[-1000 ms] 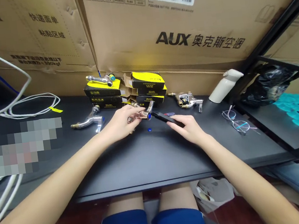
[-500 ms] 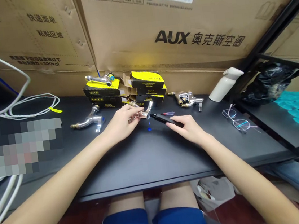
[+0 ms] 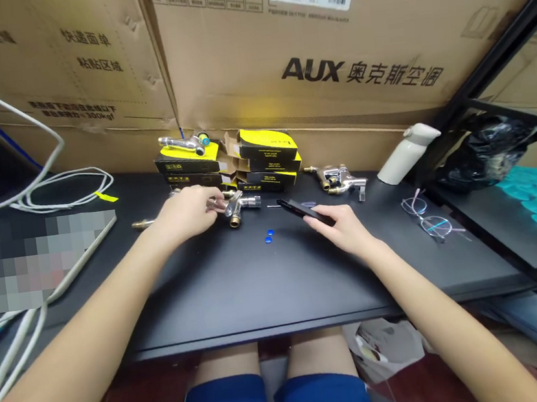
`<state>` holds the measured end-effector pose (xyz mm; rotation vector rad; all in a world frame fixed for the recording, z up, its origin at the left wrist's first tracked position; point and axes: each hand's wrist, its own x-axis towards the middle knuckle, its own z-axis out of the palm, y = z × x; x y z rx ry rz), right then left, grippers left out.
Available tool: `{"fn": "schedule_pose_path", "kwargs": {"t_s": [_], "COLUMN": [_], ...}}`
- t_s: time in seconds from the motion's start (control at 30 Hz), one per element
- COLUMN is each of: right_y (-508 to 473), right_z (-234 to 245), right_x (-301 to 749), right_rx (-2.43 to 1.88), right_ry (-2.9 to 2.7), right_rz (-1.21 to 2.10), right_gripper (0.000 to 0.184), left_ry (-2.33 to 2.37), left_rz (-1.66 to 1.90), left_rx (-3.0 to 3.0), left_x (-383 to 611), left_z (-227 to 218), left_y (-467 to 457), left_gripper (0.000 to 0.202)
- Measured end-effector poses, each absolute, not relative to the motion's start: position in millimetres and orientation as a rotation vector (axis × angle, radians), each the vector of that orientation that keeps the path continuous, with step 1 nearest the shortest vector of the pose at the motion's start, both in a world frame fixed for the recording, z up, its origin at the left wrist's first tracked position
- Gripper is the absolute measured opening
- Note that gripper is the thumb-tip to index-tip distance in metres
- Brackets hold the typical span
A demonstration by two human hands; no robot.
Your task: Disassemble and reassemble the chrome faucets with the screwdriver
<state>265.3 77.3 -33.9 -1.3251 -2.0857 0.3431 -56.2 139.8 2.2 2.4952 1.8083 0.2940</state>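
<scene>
My left hand (image 3: 190, 212) hovers palm down over the back of the desk, fingers loosely apart. Just right of its fingertips a chrome tap (image 3: 236, 208) with a brass end lies on the desk. Another tap lies under my left hand and wrist; only its brass end (image 3: 143, 223) shows clearly. My right hand (image 3: 344, 225) grips a slim black tool (image 3: 303, 211), whose narrow tip points left; its exact kind is unclear. Two small blue caps (image 3: 269, 237) lie in front of the tap. A thin screwdriver (image 3: 273, 206) is partly hidden behind the black tool.
Black and yellow boxes (image 3: 270, 155) are stacked at the back, with a chrome tap (image 3: 183, 145) on top. More taps (image 3: 342, 180) lie to the right, near a white bottle (image 3: 408, 153) and glasses (image 3: 435, 225). White cables (image 3: 65, 198) are at left; a large carton (image 3: 355, 27) stands behind.
My left hand has left the tap it held and moved left; that tap now lies on the desk. A second blue cap now shows. The black tool is clear of the tap.
</scene>
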Motion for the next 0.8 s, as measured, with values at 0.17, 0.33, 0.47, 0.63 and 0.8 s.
{"fn": "schedule_pose_path", "kwargs": {"t_s": [0.17,0.33,0.47,0.63,0.8], "right_y": [77.8,78.3,78.6,79.0,79.3], "right_z": [-34.4,-35.0,-35.1,-36.1,-36.8], "right_x": [266.4,266.7,266.2,266.0,266.2], "right_rx": [-1.3,-1.303,-1.314,-1.342,-1.344], "right_ry": [-2.107,-2.075,-2.065,-2.062,-2.075], "right_rz": [0.343,0.334,0.335,0.325,0.33], "right_gripper": [0.034,0.033,0.033,0.032,0.032], "left_ry": [1.801,1.708,1.889,1.988,1.939], "left_rz": [0.18,0.231,0.197,-0.034,0.067], "left_rx": [2.501,2.446,2.297,2.159,2.072], "left_x": [-50.8,-68.6,-97.9,-119.2,-121.2], "left_z": [-4.8,6.0,18.1,13.2,3.9], "left_y": [141.0,147.2,156.5,167.4,172.8], "left_gripper": [0.063,0.057,0.046,0.072,0.063]}}
